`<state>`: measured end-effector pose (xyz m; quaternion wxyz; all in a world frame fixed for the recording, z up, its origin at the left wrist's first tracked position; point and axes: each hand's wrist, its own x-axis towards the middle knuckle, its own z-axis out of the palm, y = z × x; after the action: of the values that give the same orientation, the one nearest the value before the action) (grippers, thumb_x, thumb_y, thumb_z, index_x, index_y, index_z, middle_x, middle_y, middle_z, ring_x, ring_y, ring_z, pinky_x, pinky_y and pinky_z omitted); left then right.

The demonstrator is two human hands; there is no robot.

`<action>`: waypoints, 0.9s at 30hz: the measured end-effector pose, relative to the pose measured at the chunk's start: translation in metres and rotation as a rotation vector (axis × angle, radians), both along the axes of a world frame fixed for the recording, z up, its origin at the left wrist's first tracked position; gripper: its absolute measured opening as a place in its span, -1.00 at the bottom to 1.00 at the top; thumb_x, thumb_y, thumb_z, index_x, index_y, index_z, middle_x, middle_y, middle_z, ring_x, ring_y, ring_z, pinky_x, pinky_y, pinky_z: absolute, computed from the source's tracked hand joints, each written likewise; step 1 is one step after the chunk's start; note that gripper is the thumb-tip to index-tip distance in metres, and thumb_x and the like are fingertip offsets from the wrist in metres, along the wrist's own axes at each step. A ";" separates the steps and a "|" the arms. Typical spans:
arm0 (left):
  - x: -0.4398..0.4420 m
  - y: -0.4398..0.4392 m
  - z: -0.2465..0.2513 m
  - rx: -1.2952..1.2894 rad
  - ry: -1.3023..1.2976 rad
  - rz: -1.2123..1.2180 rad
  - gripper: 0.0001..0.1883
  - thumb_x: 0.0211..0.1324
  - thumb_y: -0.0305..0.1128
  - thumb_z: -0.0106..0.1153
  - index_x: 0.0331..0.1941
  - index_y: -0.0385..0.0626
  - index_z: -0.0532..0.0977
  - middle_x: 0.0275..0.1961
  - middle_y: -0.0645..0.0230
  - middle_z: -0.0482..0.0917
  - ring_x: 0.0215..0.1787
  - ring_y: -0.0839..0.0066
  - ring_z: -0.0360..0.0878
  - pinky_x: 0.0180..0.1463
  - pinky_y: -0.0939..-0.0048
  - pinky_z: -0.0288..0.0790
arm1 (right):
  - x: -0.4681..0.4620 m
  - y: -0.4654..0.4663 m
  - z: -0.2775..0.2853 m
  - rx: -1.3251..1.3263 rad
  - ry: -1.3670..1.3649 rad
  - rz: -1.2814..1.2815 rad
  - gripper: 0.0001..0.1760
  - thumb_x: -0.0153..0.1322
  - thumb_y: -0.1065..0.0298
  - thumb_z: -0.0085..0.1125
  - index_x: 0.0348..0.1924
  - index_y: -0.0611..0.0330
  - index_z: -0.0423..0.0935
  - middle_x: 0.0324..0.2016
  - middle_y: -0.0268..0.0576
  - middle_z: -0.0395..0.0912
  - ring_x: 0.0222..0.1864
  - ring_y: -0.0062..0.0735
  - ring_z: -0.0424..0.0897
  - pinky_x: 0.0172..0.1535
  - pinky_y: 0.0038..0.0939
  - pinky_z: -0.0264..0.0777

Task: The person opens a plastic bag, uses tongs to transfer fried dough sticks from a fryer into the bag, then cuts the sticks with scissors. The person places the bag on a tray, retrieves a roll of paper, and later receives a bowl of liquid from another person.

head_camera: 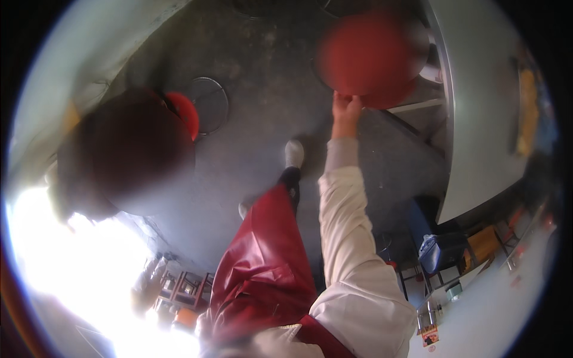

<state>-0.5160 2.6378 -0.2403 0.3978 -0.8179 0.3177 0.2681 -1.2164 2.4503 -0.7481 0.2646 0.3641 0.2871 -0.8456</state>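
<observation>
My right hand (345,108) is stretched forward, its fingers at the near edge of a blurred red round stool seat (367,53). The fingertips are partly hidden at that edge, and the hand appears to grip it. Part of a second red round surface (396,95) shows just below and to the right of the first. My left hand is out of view. A red apron (268,264) hangs over my front, and one light-coloured shoe (294,153) stands on the dark floor (255,112).
A pale table (479,116) runs along the right. To the left, a large dark blurred shape (143,152) partly covers a red stool seat (186,114) beside a metal ring (212,105). A blue container (441,253) with plastic stands lower right. Wooden shelving (186,288) stands near bright light.
</observation>
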 end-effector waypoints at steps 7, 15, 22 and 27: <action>0.001 0.010 0.020 0.009 0.041 0.053 -0.57 0.39 0.03 -0.04 -0.22 -0.03 0.68 -0.23 0.16 0.72 -0.15 0.33 0.68 -0.09 0.22 0.48 | 0.176 0.031 0.062 -0.047 -0.103 0.126 -0.47 0.51 0.07 0.18 0.23 0.17 0.37 0.02 -0.04 0.57 0.06 -0.15 0.58 0.11 -0.15 0.53; 0.023 0.015 0.036 0.036 0.036 0.088 -0.56 0.39 0.04 -0.02 -0.21 -0.04 0.68 -0.24 0.16 0.73 -0.17 0.34 0.68 -0.10 0.22 0.48 | 0.158 0.073 0.103 0.292 -0.087 1.187 -0.71 0.52 0.06 0.14 -0.19 0.10 0.52 -0.46 -0.20 0.64 -0.44 -0.36 0.67 -0.40 -0.39 0.60; 0.038 0.034 0.068 0.055 -0.010 0.097 -0.56 0.39 0.05 -0.01 -0.21 -0.06 0.68 -0.25 0.16 0.73 -0.19 0.35 0.68 -0.11 0.22 0.48 | 0.048 0.005 0.079 0.167 0.091 0.454 -0.72 0.46 0.21 0.24 -0.03 0.11 0.52 -0.21 -0.21 0.66 -0.15 -0.30 0.67 0.02 -0.19 0.58; 0.031 0.047 0.071 0.055 -0.006 0.113 -0.55 0.39 0.05 0.00 -0.21 -0.07 0.68 -0.25 0.16 0.73 -0.20 0.36 0.68 -0.12 0.22 0.48 | 0.134 -0.037 0.082 0.155 -0.086 0.820 -0.68 0.49 0.20 0.16 0.03 0.18 0.49 -0.19 -0.11 0.65 -0.24 -0.16 0.70 -0.15 -0.20 0.61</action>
<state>-0.4849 2.6844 -0.1698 0.4054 -0.8241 0.2621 0.2964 -1.0825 2.4136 -0.6658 0.5630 0.2735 0.4595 -0.6301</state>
